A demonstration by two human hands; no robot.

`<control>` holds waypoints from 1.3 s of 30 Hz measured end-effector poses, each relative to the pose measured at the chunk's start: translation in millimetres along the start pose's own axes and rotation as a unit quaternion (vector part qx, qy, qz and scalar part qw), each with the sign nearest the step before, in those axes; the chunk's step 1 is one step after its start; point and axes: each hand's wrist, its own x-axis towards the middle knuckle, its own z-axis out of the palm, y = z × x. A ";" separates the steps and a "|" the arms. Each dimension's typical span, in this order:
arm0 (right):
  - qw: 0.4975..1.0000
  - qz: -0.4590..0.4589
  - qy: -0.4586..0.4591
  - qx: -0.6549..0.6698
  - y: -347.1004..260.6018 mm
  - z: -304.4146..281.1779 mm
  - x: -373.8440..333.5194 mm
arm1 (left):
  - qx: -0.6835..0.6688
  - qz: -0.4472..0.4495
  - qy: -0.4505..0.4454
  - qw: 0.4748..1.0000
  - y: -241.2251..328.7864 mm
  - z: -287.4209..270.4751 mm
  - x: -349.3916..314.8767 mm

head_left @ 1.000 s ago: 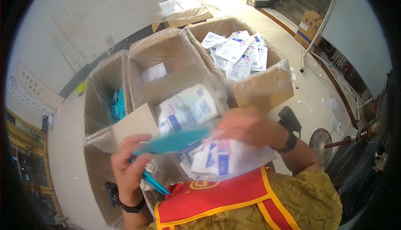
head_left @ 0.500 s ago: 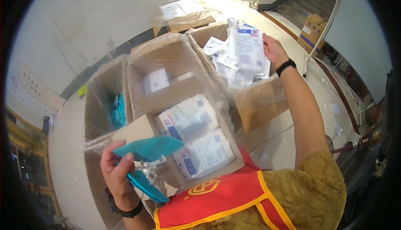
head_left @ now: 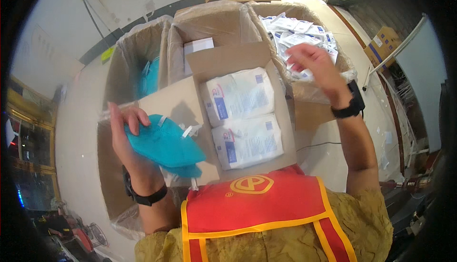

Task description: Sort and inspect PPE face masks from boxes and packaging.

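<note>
My left hand (head_left: 131, 133) grips a pair of teal folded face masks (head_left: 164, 140) by one edge. White straps hang off them, and they hover beside the open carton (head_left: 284, 155) in front of me. Two white plastic-wrapped packs with blue labels, a rear pack (head_left: 245, 95) and a front pack (head_left: 252, 143), lie in that carton. My right hand (head_left: 316, 66) is raised at the near edge of a lined box of loose white packets (head_left: 300, 35). Its fingers are loosely bent and apart from the thumb, with nothing seen in them.
A plastic-lined box (head_left: 126, 57) at the left holds more teal masks (head_left: 150, 78). Behind the carton, another lined box (head_left: 216, 21) contains a white small box (head_left: 197, 46). A brown carton (head_left: 383, 45) and a white panel (head_left: 419, 76) stand at the right.
My right hand has let go of the white packets, which now lie in their box, and has drawn back toward me. My left hand has lifted and turned the masks, bringing them together.
</note>
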 end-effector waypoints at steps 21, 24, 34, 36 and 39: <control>0.865 -0.207 -0.245 -0.387 21.1 128.5 -66.4 | 0.110 -0.045 -0.090 0.989 3.1 -35.8 -31.3; 0.901 -0.104 -0.257 -0.335 12.1 128.3 -83.7 | 0.163 -0.097 -0.153 0.970 -4.4 -25.0 -39.1; 0.905 -0.267 -0.186 -0.274 -41.3 113.2 -80.1 | 0.309 -0.078 -0.352 0.880 -27.0 24.8 -58.5; 0.943 -0.182 -0.195 -0.200 -46.4 111.5 -75.5 | 0.299 -0.056 -0.321 0.897 -28.7 28.6 -59.2; 0.933 -0.198 -0.188 -0.235 -42.8 114.5 -69.8 | 0.264 -0.048 -0.268 0.925 -25.6 43.1 -65.6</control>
